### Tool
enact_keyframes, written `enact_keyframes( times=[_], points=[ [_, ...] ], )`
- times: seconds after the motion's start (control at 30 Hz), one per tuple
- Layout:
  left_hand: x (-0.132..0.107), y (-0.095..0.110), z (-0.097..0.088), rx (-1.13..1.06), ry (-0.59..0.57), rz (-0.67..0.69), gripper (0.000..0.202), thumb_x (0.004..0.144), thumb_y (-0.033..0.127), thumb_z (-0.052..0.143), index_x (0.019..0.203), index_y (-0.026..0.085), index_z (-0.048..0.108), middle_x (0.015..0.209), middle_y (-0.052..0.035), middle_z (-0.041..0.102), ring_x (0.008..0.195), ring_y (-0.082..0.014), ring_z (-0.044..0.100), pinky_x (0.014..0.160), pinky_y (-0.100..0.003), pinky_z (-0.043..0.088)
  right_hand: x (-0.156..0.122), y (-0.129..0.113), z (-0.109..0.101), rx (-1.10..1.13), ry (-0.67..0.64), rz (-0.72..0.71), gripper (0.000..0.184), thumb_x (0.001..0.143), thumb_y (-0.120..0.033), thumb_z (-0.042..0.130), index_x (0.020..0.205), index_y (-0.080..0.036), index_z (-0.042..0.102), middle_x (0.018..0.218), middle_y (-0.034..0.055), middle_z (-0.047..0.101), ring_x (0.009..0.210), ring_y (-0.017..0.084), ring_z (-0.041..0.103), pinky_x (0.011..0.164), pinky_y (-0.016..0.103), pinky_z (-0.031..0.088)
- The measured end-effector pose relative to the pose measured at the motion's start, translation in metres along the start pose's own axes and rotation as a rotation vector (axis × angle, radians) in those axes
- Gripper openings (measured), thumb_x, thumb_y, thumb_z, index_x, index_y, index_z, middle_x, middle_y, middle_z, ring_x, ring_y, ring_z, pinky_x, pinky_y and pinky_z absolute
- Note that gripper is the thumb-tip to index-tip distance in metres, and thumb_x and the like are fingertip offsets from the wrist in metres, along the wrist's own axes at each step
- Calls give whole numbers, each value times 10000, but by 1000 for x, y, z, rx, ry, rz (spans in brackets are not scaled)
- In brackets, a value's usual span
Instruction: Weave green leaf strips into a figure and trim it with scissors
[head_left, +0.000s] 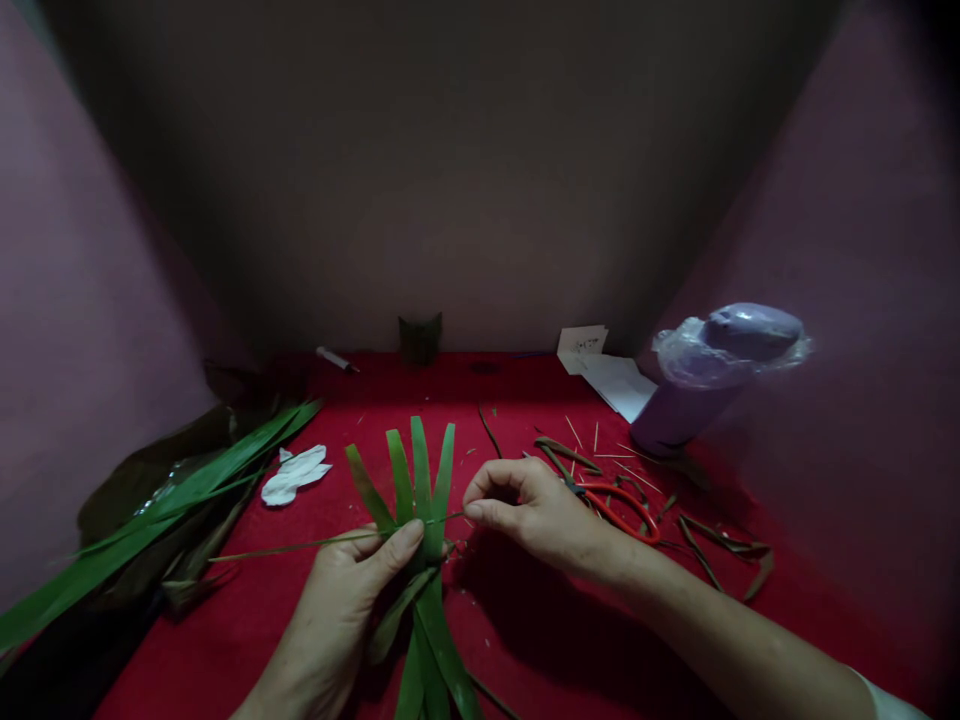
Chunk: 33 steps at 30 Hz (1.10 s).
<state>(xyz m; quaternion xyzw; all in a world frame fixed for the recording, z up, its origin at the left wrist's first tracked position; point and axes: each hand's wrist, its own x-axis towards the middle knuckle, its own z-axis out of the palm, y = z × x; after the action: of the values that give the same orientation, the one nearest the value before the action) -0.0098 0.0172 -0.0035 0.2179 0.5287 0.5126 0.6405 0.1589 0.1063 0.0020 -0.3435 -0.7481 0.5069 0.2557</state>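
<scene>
Left hand: closed grip, left thumb uppermost. Right hand: right of the left thumb, apart from it, its thumb and forefinger pinched. Right forearm: slanting, lower right of the left thumb.

The left hand and the right hand are bare, and the right forearm also. After it comes a pale sleeve, perhaps white, but the dim corner shows little.
</scene>
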Motion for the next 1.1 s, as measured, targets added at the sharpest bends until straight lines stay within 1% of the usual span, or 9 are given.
enact_keyframes(
  times=[0.13, 0.27, 0.57, 0.7, 0.77, 0.83, 0.9, 1.0, 1.1],
  points=[
    [0, 1, 0, -22, 5, 1, 206, 690, 295, 678, 812, 137, 731, 689, -90, 732, 598, -188, 651, 601, -280, 511, 1, 1, -5, 33, -37, 38, 28, 736, -184, 610, 753, -162, 614, 663, -15, 558, 612, 100, 471, 550, 204, 362],
    [0, 1, -1, -8, 18, 19, 184, 692, 292, 677, 771, 135, 732, 686, -86, 731, 581, -164, 639, 619, -260, 507, 2, 0, -13, -42, -40, 38, 56, 751, -154, 583, 700, -153, 605, 614, -20, 522, 562, 87, 427, 513, 200, 334],
    [2, -2, -2, -2, -8, 34, 213, 685, 295, 682, 816, 134, 731, 726, -102, 732, 579, -171, 632, 598, -270, 501, -3, -5, 4, -60, -6, -17, 91, 780, -162, 543, 726, -164, 617, 656, -18, 569, 592, 95, 465, 545, 210, 360],
    [2, -2, -2, -12, 7, 14, 211, 667, 305, 696, 773, 126, 729, 702, -103, 731, 569, -180, 638, 595, -284, 510, -1, -2, 1, -27, -34, 27, 38, 766, -184, 589, 765, -164, 622, 688, -7, 592, 616, 101, 500, 559, 209, 379],
    [1, 0, -1, -20, 41, 5, 217, 655, 308, 705, 770, 125, 730, 673, -98, 729, 557, -186, 644, 573, -281, 513, 1, 1, -7, 22, -63, 80, 103, 792, -252, 588, 807, -156, 620, 708, 9, 609, 624, 107, 529, 562, 213, 395],
    [0, 1, 0, -24, 89, 5, 220, 644, 309, 714, 756, 120, 731, 647, -94, 727, 546, -186, 649, 558, -271, 516, 4, 3, -17, 99, -84, 116, 300, 866, -394, 480, 834, -132, 624, 706, 37, 623, 631, 119, 562, 587, 235, 427],
    [0, 3, 1, -45, 120, 7, 226, 624, 307, 728, 736, 112, 731, 643, -96, 728, 558, -192, 658, 557, -262, 520, 5, 3, -28, 202, -99, 136, 469, 887, -502, 374, 893, -108, 628, 770, 75, 651, 688, 134, 600, 682, 277, 460],
    [1, 5, 3, -86, 134, 2, 233, 597, 301, 746, 725, 106, 728, 659, -99, 732, 593, -206, 672, 567, -264, 531, 7, 3, -42, 276, -70, 160, 591, 870, -585, 298, 935, -108, 641, 863, 107, 678, 807, 166, 631, 810, 333, 453],
    [2, 6, 2, -113, 133, -4, 214, 603, 280, 745, 726, 106, 724, 669, -97, 735, 615, -205, 679, 588, -262, 541, 11, 5, -51, 345, -22, 178, 680, 853, -634, 215, 906, -118, 654, 872, 116, 688, 830, 179, 642, 841, 355, 449]
  ],
)
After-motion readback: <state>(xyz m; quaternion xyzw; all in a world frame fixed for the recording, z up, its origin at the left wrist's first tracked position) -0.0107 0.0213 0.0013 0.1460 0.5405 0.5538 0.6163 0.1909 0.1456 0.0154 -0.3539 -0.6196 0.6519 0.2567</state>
